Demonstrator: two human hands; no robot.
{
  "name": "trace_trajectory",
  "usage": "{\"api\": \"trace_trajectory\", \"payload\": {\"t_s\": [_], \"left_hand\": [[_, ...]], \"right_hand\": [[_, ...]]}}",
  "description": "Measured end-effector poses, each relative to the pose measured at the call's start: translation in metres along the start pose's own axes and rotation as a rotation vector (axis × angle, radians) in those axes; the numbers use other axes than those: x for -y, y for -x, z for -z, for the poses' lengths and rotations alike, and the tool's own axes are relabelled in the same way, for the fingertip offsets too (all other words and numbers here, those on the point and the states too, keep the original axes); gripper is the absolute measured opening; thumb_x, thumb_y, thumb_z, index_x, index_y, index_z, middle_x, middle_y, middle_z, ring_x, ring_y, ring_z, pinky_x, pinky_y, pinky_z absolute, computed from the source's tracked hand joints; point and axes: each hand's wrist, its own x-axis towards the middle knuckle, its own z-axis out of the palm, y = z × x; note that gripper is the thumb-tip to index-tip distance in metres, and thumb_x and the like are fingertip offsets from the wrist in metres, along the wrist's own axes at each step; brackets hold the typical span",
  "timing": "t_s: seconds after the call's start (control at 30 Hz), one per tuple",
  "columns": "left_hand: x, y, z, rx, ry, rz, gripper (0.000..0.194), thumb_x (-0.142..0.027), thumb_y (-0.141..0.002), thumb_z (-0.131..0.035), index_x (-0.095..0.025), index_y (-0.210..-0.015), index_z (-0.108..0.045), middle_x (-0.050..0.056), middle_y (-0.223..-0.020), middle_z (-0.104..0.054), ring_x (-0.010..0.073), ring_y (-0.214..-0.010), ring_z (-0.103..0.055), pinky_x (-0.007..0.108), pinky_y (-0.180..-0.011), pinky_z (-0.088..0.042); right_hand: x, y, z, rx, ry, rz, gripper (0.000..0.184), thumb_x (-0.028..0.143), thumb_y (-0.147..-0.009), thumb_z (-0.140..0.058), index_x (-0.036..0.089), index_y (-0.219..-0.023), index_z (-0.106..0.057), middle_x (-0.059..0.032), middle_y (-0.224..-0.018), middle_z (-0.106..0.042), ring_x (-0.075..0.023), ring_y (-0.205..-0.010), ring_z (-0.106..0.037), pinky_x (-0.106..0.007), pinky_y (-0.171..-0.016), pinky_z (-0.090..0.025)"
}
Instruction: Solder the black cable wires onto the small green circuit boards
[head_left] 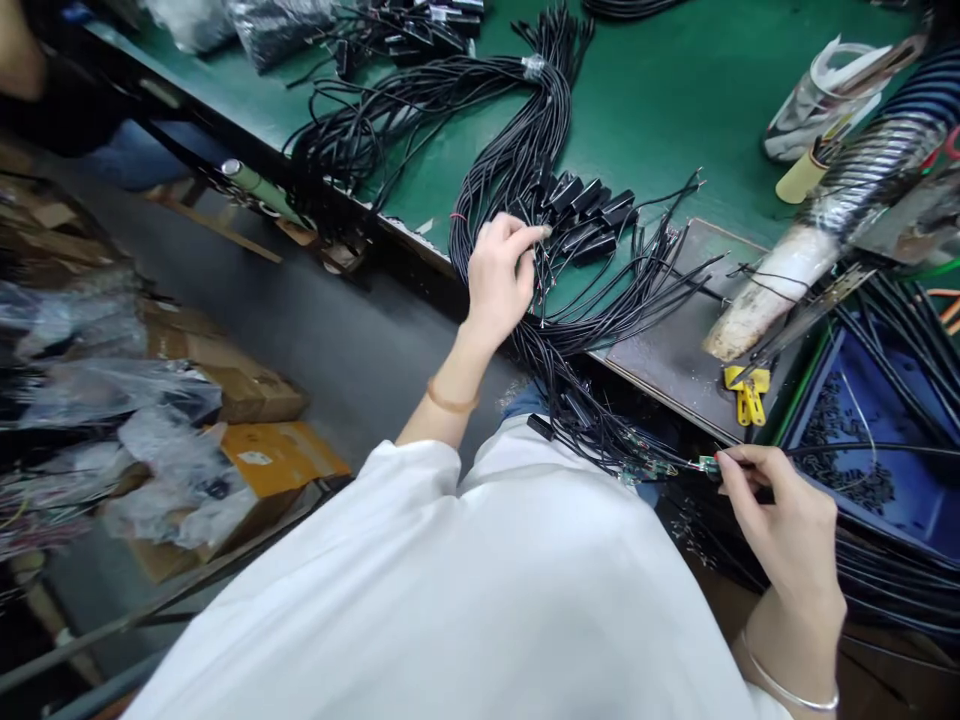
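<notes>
My left hand (496, 272) is over the bench edge among black cables. Its index finger points at the stripped wire ends beside several black plastic housings (589, 205); the thumb is apart from it, and I see nothing held. At the lower right, my right hand (784, 515) pinches a small green circuit board (707, 464) between thumb and index finger. More wired boards (649, 467) lie close to its left, across my lap. A thick bundle of black cables (517, 140) runs over the green bench and hangs down toward my lap.
A metal plate (667, 350) lies at the bench edge under a ducting hose (772, 290). Beside it are a yellow clip-like tool (746, 392) and a blue bin (915, 490) with small black parts. Cardboard boxes (281, 455) and plastic bags stand on the floor at left.
</notes>
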Motion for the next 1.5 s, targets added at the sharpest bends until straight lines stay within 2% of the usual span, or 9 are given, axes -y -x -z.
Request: {"api": "trace_trajectory", "payload": {"t_s": [0.23,0.5,0.67,0.77,0.83,0.9,1.07,1.23,1.5], "left_hand": [[0.039,-0.049,-0.009,0.199,-0.116,-0.137,0.024,-0.027,-0.096,-0.049,-0.018,-0.093,-0.072,0.012,-0.122,-0.065,0.0308,-0.124,-0.052,0.052,-0.111,-0.040],[0.055,-0.057,-0.002,0.399,-0.061,-0.233,0.023,-0.020,-0.087,-0.054,-0.021,-0.099,-0.073,0.008,-0.142,-0.061,0.0295,-0.136,-0.052,0.053,-0.118,-0.037],[0.054,-0.070,-0.001,0.120,0.141,-0.193,0.028,-0.039,-0.099,-0.048,-0.024,-0.108,-0.069,0.005,-0.126,-0.068,0.0213,-0.124,-0.060,0.045,-0.114,-0.045],[0.030,-0.073,0.007,-0.143,0.362,-0.142,0.037,-0.055,-0.102,-0.038,-0.028,-0.117,-0.059,0.001,-0.117,-0.067,0.0113,-0.101,-0.065,0.036,-0.101,-0.054],[-0.001,-0.059,0.009,-0.131,0.483,-0.095,0.035,-0.056,-0.101,-0.040,-0.033,-0.123,-0.056,0.001,-0.109,-0.067,0.0104,-0.087,-0.063,0.032,-0.085,-0.056],[-0.039,-0.030,0.002,0.017,0.598,-0.059,0.035,-0.054,-0.101,-0.043,-0.031,-0.121,-0.062,0.002,-0.093,-0.066,0.0129,-0.076,-0.062,0.031,-0.067,-0.053],[-0.113,0.053,-0.043,0.547,0.858,-0.011,0.025,-0.039,-0.090,-0.065,-0.015,-0.087,-0.074,0.004,-0.077,-0.062,0.0107,-0.066,-0.054,0.025,-0.057,-0.042],[-0.132,0.087,-0.076,0.672,0.921,0.110,0.018,-0.028,-0.086,-0.066,-0.011,-0.082,-0.071,0.004,-0.080,-0.064,0.0107,-0.072,-0.056,0.022,-0.066,-0.045],[-0.139,0.093,-0.079,0.709,1.005,0.219,0.024,-0.034,-0.085,-0.069,-0.011,-0.078,-0.070,0.000,-0.072,-0.054,0.0071,-0.062,-0.050,0.021,-0.059,-0.043]], "right_hand": [[0.004,0.005,-0.002,-0.002,-0.001,-0.079,0.015,0.039,-0.096,-0.062,0.025,-0.099,-0.064,0.0057,-0.072,-0.066,-0.0077,-0.062,-0.064,-0.022,-0.062,-0.047],[0.001,0.008,-0.005,0.014,-0.029,-0.160,0.018,0.043,-0.095,-0.062,0.025,-0.099,-0.064,0.0044,-0.076,-0.067,-0.0098,-0.064,-0.065,-0.023,-0.060,-0.048],[0.001,0.004,-0.005,-0.018,-0.042,-0.157,0.019,0.043,-0.095,-0.062,0.024,-0.098,-0.064,0.0027,-0.078,-0.069,-0.0112,-0.065,-0.066,-0.024,-0.058,-0.047],[0.004,-0.001,-0.006,-0.101,-0.057,-0.173,0.019,0.042,-0.093,-0.064,0.023,-0.096,-0.065,0.0012,-0.078,-0.069,-0.0124,-0.065,-0.066,-0.026,-0.063,-0.049],[0.007,-0.005,-0.006,-0.159,-0.098,-0.203,0.019,0.041,-0.092,-0.066,0.022,-0.094,-0.065,0.0005,-0.079,-0.069,-0.0127,-0.065,-0.066,-0.027,-0.065,-0.050],[0.011,-0.010,-0.007,-0.204,-0.171,-0.243,0.020,0.041,-0.090,-0.068,0.021,-0.092,-0.066,0.0003,-0.080,-0.069,-0.0125,-0.063,-0.066,-0.027,-0.064,-0.052],[0.021,-0.023,-0.008,-0.269,-0.411,-0.336,0.022,0.042,-0.086,-0.071,0.021,-0.089,-0.065,0.0011,-0.078,-0.066,-0.0122,-0.060,-0.064,-0.025,-0.055,-0.055],[0.026,-0.034,-0.009,-0.286,-0.438,-0.344,0.022,0.042,-0.089,-0.067,0.021,-0.087,-0.062,0.0026,-0.075,-0.064,-0.0093,-0.052,-0.059,-0.023,-0.049,-0.049],[0.023,-0.041,-0.011,-0.268,-0.380,-0.292,0.018,0.038,-0.092,-0.063,0.021,-0.087,-0.060,0.0038,-0.073,-0.063,-0.0078,-0.049,-0.056,-0.023,-0.050,-0.044]]}}
